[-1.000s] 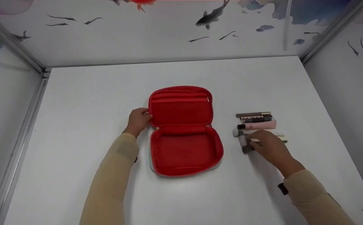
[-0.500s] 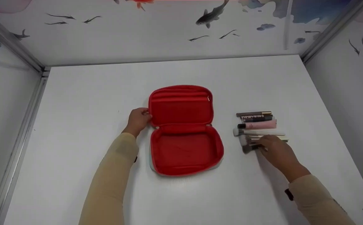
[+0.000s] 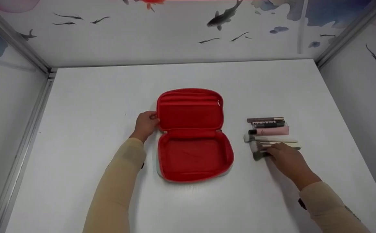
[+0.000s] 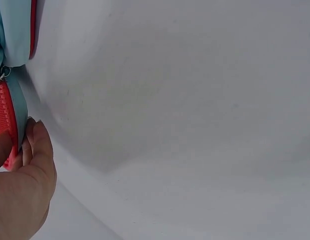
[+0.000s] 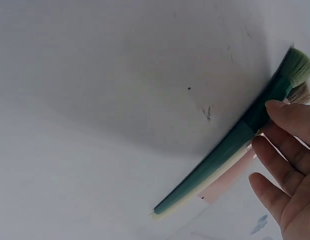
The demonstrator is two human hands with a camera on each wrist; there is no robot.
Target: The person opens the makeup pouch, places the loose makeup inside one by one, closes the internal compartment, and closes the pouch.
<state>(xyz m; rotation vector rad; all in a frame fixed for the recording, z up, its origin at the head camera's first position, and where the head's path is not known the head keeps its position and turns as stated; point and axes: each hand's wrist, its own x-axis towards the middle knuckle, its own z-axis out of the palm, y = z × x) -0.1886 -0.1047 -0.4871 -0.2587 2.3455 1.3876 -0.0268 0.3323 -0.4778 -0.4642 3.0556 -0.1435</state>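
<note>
A red-lined makeup bag [image 3: 191, 155] lies unzipped and spread flat, its lid away from me. At the lid's left edge my left hand [image 3: 144, 125] pinches the rim; the left wrist view shows the thumb inside and fingers outside the pale blue shell [image 4: 17, 30]. My right hand [image 3: 286, 160] is over the nearest of a row of makeup brushes. In the right wrist view a green makeup brush [image 5: 220, 157] runs diagonally, with the thumb on its dark ferrule and the fingers curled at its other side. Pale-handled brushes [image 3: 275, 139] lie right beside it, partly covered by the hand.
Beyond the brushes lie a pink tube [image 3: 273, 130] with a black cap, a black pencil-like stick [image 3: 269, 124] and a brown stick [image 3: 264, 119]. The white table [image 3: 104, 94] meets patterned walls at the back and sides.
My right hand has moved right and slightly toward me, from the brush heads to the handle of the nearest brush. The left hand keeps its grip on the lid.
</note>
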